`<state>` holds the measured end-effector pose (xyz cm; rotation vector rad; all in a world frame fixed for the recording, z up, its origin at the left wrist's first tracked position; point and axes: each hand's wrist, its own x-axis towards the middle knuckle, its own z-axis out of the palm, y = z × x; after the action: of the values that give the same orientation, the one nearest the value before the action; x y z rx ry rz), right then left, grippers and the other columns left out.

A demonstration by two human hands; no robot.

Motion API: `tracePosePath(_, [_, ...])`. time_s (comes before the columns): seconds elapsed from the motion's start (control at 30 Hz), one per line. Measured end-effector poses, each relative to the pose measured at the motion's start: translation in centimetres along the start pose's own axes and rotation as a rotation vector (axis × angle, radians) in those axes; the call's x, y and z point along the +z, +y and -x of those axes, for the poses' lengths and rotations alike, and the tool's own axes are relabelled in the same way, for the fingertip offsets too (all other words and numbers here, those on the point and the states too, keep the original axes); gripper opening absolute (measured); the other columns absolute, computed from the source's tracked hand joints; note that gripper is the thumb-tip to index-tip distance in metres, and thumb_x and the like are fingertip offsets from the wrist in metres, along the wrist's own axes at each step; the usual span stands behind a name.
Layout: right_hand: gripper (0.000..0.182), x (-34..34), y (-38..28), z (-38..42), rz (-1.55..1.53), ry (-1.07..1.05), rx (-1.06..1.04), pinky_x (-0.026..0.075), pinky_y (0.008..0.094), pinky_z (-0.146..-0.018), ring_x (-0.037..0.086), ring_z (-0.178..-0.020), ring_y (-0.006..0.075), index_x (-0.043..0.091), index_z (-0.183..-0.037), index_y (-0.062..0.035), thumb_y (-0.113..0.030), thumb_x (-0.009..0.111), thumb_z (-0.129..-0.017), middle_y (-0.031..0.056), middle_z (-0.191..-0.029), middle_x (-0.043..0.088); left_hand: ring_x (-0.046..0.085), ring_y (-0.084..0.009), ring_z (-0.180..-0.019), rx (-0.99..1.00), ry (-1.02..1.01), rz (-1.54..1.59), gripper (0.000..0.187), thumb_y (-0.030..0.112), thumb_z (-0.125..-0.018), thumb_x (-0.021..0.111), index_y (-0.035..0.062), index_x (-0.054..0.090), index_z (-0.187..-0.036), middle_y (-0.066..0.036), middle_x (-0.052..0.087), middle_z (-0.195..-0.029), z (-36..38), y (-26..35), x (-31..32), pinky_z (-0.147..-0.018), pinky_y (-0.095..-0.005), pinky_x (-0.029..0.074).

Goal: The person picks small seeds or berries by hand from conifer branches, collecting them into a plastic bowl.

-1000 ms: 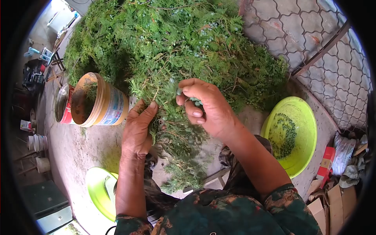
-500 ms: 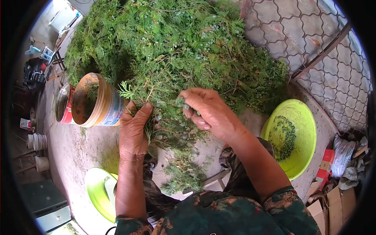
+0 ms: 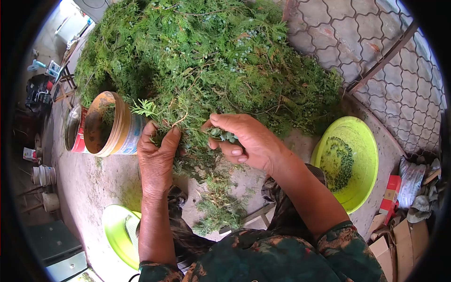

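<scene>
My left hand [image 3: 157,162] is closed on a leafy evergreen sprig [image 3: 144,108], pinched between thumb and fingers. Its light green tip sticks up past the hand, and a thin brown stem leans to the right. My right hand [image 3: 253,143] curls around several small blue-green cones [image 3: 225,136], part of them hidden behind the fingers. The two hands are a short way apart, in front of a large pile of cut evergreen branches [image 3: 188,51]. On the right, a lime-green basin [image 3: 368,162] holds many small green cones [image 3: 346,170].
Two buckets lean at the left, one tan [image 3: 123,127] and one red-sided [image 3: 77,134]. A second lime-green basin [image 3: 110,230] sits by my left forearm. Loose clippings [image 3: 218,207] lie between my legs. A metal lattice [image 3: 376,70] and cardboard [image 3: 411,242] are on the right.
My right hand has shifted slightly left and down, with more cones showing in its fingers. My left hand and the sprig have moved a little left.
</scene>
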<state>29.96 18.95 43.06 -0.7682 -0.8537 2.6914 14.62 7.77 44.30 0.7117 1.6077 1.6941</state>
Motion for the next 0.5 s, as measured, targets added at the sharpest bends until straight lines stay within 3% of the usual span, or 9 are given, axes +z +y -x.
tracePosePath(0.27, [0.013, 0.0, 1.0, -1.2, 0.163, 0.172, -0.206, 0.026, 0.0178, -0.036, 0.036, -0.043, 0.0023, 0.056, -0.095, -0.0045, -0.009, 0.061, -0.085, 0.0015, -0.075, 0.056, 0.050, -0.0027, -0.067, 0.055, -0.001, -0.148, 0.008, 0.003, -0.085, 0.062, 0.0055, 0.059, -0.092, 0.003, 0.060, -0.080, -0.3, -0.7, 0.1, -0.059, -0.0184, 0.043])
tracePosePath(0.33, [0.010, -0.6, 1.5, -2.3, 0.628, 0.282, -0.727, 0.029, 0.0223, -0.037, 0.040, -0.044, 0.0034, 0.057, -0.088, -0.0032, -0.003, 0.059, -0.079, -0.0003, -0.064, 0.052, 0.050, -0.0026, -0.067, 0.109, -0.002, -0.211, 0.009, 0.003, -0.084, 0.062, 0.0052, 0.059, -0.092, 0.003, 0.060, -0.080, -0.3, -1.2, 0.1, -0.059, -0.0184, 0.043])
tracePosePath(0.37, [0.010, -0.8, 0.9, -2.1, 0.634, 0.284, -0.732, 0.029, 0.0223, -0.037, 0.040, -0.044, 0.0034, 0.057, -0.088, -0.0032, -0.003, 0.059, -0.079, -0.0003, -0.064, 0.052, 0.049, -0.0024, -0.067, 0.161, -0.004, -0.281, 0.009, 0.003, -0.083, 0.062, 0.0050, 0.059, -0.091, 0.003, 0.059, -0.079, -0.3, -1.2, 0.0, -0.060, -0.0183, 0.043])
tracePosePath(0.43, [0.015, -1.5, -1.0, -1.0, 0.460, 0.427, -0.636, 0.031, 0.0216, -0.039, 0.041, -0.047, 0.0031, 0.057, -0.090, -0.0039, 0.001, 0.058, -0.076, 0.0007, -0.066, 0.053, 0.049, -0.0024, -0.067, 0.117, 0.019, -0.239, 0.010, 0.003, -0.082, 0.062, 0.0051, 0.059, -0.091, 0.003, 0.059, -0.079, -0.5, -0.6, -0.4, -0.060, -0.0183, 0.042])
tracePosePath(0.5, [0.012, -2.1, -2.3, 0.4, 0.002, 0.279, -0.560, 0.033, 0.0214, -0.041, 0.042, -0.050, 0.0042, 0.058, -0.092, -0.0048, -0.004, 0.057, -0.080, 0.0048, -0.075, 0.055, 0.049, -0.0027, -0.065, 0.035, 0.041, -0.227, 0.009, 0.004, -0.082, 0.063, 0.0050, 0.058, -0.090, 0.003, 0.059, -0.078, -0.5, 0.6, -1.0, -0.057, -0.0181, 0.042])
